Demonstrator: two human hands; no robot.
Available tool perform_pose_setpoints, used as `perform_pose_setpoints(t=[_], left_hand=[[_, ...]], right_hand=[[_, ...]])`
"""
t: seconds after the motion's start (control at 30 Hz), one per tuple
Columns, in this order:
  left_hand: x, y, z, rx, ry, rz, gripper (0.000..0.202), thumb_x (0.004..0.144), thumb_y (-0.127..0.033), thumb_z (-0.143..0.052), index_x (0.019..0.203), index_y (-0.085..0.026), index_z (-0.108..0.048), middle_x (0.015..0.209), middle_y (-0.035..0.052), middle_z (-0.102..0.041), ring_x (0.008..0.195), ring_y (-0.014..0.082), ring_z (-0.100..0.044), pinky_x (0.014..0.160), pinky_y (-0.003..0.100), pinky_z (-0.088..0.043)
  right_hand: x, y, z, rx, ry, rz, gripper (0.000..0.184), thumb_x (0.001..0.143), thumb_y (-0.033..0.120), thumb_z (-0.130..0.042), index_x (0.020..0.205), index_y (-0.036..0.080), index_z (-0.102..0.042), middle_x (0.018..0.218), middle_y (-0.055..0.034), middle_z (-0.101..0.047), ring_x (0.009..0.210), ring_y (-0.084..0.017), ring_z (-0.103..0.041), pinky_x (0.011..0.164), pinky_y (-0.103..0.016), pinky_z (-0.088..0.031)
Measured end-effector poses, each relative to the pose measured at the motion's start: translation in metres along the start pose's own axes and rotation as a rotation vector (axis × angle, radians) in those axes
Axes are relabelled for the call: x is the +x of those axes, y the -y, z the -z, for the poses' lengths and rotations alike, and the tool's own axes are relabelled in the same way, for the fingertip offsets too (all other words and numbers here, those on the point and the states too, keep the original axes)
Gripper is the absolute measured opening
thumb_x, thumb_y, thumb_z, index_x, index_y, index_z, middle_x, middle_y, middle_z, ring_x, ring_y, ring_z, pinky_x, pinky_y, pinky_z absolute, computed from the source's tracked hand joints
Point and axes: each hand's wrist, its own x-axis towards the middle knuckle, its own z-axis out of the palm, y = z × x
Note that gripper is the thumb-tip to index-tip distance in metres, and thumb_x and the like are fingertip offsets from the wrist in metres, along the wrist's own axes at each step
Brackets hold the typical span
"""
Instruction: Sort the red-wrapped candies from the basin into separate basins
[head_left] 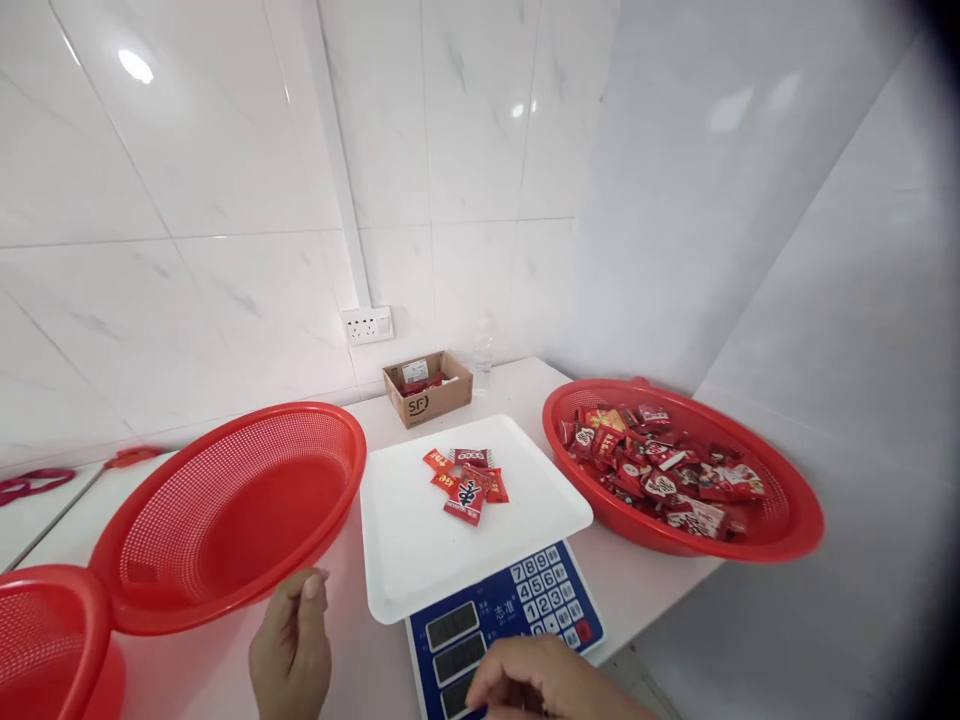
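A weighing scale point(517, 610) with a blue keypad panel stands at the table's front edge. Several red candy packets point(466, 482) lie on its white tray point(405, 540). My right hand point(551, 685) rests on the lower part of the blue panel with its fingers curled; nothing shows in them. My left hand point(291, 645) hovers over the table beside the scale, fingers loosely bent together, close to the rim of an empty red mesh basket point(232, 515).
A red basket point(780, 530) holding many red candy packets sits right of the scale. Another red basket point(45, 640) shows at the lower left. A small cardboard box point(429, 388) and a clear bottle point(483, 352) stand by the tiled wall under a socket point(367, 324).
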Motion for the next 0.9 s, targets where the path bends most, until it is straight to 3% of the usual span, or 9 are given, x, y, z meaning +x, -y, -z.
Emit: perform_pose_setpoints(t=[0.1, 0.2, 0.3, 0.4, 0.5, 0.57, 0.73, 0.9], left_hand=[[0.018, -0.046, -0.014, 0.032, 0.302, -0.164, 0.029, 0.084, -0.045, -0.043, 0.081, -0.021, -0.060, 0.074, 0.0023, -0.062, 0.067, 0.0156, -0.058, 0.059, 0.025, -0.047], [0.039, -0.082, -0.045, 0.093, 0.577, -0.256, 0.031, 0.088, -0.041, -0.040, 0.105, -0.024, -0.059, 0.106, 0.0054, -0.062, 0.096, 0.0191, -0.058, 0.079, 0.030, -0.049], [0.056, -0.095, -0.080, 0.126, 0.781, -0.328, 0.037, 0.089, -0.041, -0.039, 0.121, -0.025, -0.049, 0.129, 0.0058, -0.050, 0.122, 0.0217, -0.044, 0.100, 0.039, -0.039], [0.066, -0.096, -0.107, 0.199, 0.944, -0.323, 0.053, 0.087, -0.051, -0.038, 0.131, -0.021, -0.041, 0.141, 0.0090, -0.039, 0.135, 0.0261, -0.025, 0.108, 0.044, -0.027], [0.069, -0.097, -0.125, 0.318, 1.038, -0.295, 0.072, 0.083, -0.064, -0.035, 0.138, -0.017, -0.031, 0.148, 0.0115, -0.027, 0.139, 0.0300, -0.008, 0.111, 0.049, -0.018], [0.070, -0.100, -0.135, 0.388, 1.062, -0.312, 0.077, 0.081, -0.068, -0.032, 0.140, -0.017, -0.028, 0.150, 0.0116, -0.021, 0.139, 0.0307, -0.004, 0.111, 0.052, -0.012], [0.067, -0.102, -0.145, 0.445, 1.111, -0.422, 0.068, 0.082, -0.064, -0.035, 0.138, -0.026, -0.032, 0.149, 0.0079, -0.027, 0.139, 0.0318, -0.008, 0.109, 0.056, -0.008], [0.070, -0.094, -0.136, 0.380, 1.138, -0.507, 0.056, 0.085, -0.054, -0.039, 0.136, -0.030, -0.036, 0.144, 0.0036, -0.037, 0.137, 0.0304, -0.017, 0.110, 0.054, -0.011]], right_hand=[[-0.004, 0.004, 0.017, 0.012, -0.099, 0.011, 0.024, 0.077, 0.036, -0.056, 0.091, 0.019, -0.065, 0.074, -0.0004, -0.058, 0.067, -0.011, -0.050, 0.060, -0.022, -0.038], [-0.004, 0.006, 0.032, 0.017, -0.090, 0.021, 0.026, 0.079, 0.038, -0.053, 0.092, 0.019, -0.064, 0.074, -0.0010, -0.056, 0.068, -0.013, -0.050, 0.062, -0.024, -0.039], [-0.001, 0.001, 0.043, -0.021, -0.081, 0.017, 0.028, 0.077, 0.041, -0.054, 0.092, 0.020, -0.065, 0.075, -0.0019, -0.057, 0.070, -0.014, -0.051, 0.063, -0.025, -0.039], [0.001, -0.009, 0.050, -0.024, -0.086, 0.019, 0.034, 0.076, 0.048, -0.054, 0.094, 0.021, -0.065, 0.077, -0.0026, -0.058, 0.071, -0.015, -0.052, 0.063, -0.025, -0.040], [0.001, -0.019, 0.054, 0.013, -0.105, 0.025, 0.035, 0.078, 0.050, -0.053, 0.095, 0.021, -0.065, 0.080, -0.0032, -0.059, 0.073, -0.016, -0.053, 0.065, -0.025, -0.041], [0.000, -0.023, 0.056, 0.047, -0.113, 0.020, 0.035, 0.078, 0.048, -0.054, 0.096, 0.021, -0.065, 0.080, -0.0036, -0.059, 0.074, -0.016, -0.053, 0.067, -0.026, -0.041], [-0.002, -0.025, 0.064, 0.093, -0.109, 0.019, 0.036, 0.078, 0.049, -0.055, 0.095, 0.019, -0.063, 0.078, -0.0029, -0.058, 0.070, -0.014, -0.051, 0.063, -0.025, -0.039], [0.002, -0.017, 0.063, 0.166, -0.158, 0.022, 0.034, 0.077, 0.051, -0.059, 0.090, 0.020, -0.063, 0.074, -0.0003, -0.055, 0.068, -0.012, -0.049, 0.062, -0.023, -0.038]])
